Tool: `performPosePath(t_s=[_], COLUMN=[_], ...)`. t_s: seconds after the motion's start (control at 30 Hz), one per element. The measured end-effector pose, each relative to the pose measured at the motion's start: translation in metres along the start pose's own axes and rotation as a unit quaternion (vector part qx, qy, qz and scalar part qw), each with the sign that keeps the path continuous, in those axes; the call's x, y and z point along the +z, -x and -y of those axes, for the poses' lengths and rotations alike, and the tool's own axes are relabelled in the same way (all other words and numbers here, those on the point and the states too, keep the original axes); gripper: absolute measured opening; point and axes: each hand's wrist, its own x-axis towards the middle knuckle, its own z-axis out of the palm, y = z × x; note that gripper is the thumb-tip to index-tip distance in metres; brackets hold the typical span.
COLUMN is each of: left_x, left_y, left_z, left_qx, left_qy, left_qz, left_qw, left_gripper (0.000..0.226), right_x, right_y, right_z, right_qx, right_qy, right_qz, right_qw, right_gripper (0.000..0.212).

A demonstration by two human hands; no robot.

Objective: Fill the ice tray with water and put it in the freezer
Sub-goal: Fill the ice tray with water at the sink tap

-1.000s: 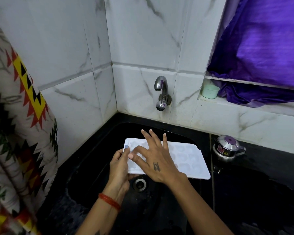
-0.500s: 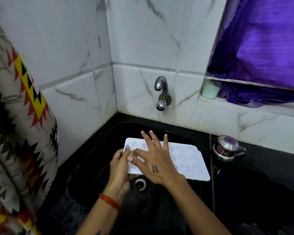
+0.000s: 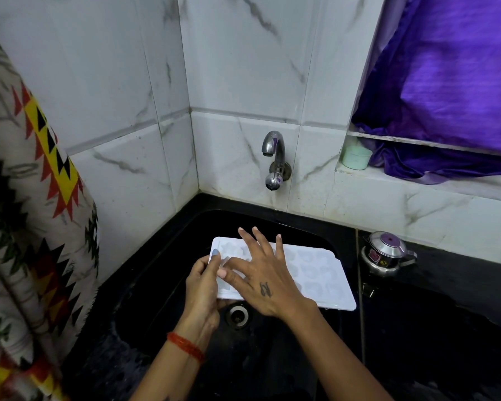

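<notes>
A white ice tray [image 3: 315, 273] with shaped cells is held level over the black sink [image 3: 168, 273], in front of and below the steel wall tap [image 3: 275, 157]. No water runs from the tap. My left hand [image 3: 203, 287] grips the tray's left edge, thumb on top. My right hand [image 3: 263, 273] lies flat on the tray's left half with fingers spread, covering several cells. The sink drain [image 3: 237, 314] shows just below the tray.
A small steel pot with a purple lid knob [image 3: 385, 256] stands on the black counter right of the sink. A mint cup [image 3: 356, 157] and purple cloth [image 3: 446, 91] sit on the tiled ledge. A patterned curtain [image 3: 26, 227] hangs at left.
Almost nothing differs: my right hand has slid slightly over the tray's top; the tray and my left hand stay where they were.
</notes>
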Motion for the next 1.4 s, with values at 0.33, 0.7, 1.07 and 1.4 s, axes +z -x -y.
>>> performPosePath(t_s=[0.33,0.7,1.07,1.4], left_x=[-0.005,-0.015,-0.019,-0.021], left_y=[-0.001,-0.012,-0.015,-0.017], left_z=[-0.008,-0.018,-0.014,-0.015], left_qx=[0.004,0.015,0.012,0.015], left_qy=[0.01,0.018,0.025,0.03], left_qz=[-0.028,-0.058,-0.067,-0.071], left_qw=[1.0,0.998,0.997,0.997], left_gripper=[0.018,0.015,0.014,0.015], right_x=[-0.009,-0.006,0.003,0.0], right_y=[0.019,0.065,0.073,0.068], right_z=[-0.024,-0.071,-0.083,-0.082], right_qx=[0.003,0.101,0.152,0.145], right_qy=[-0.02,-0.016,-0.005,-0.021], right_qz=[-0.111,-0.243,-0.229,-0.239], right_qw=[0.994,0.965,0.962,0.96], right_gripper=[0.063,0.042,0.051,0.049])
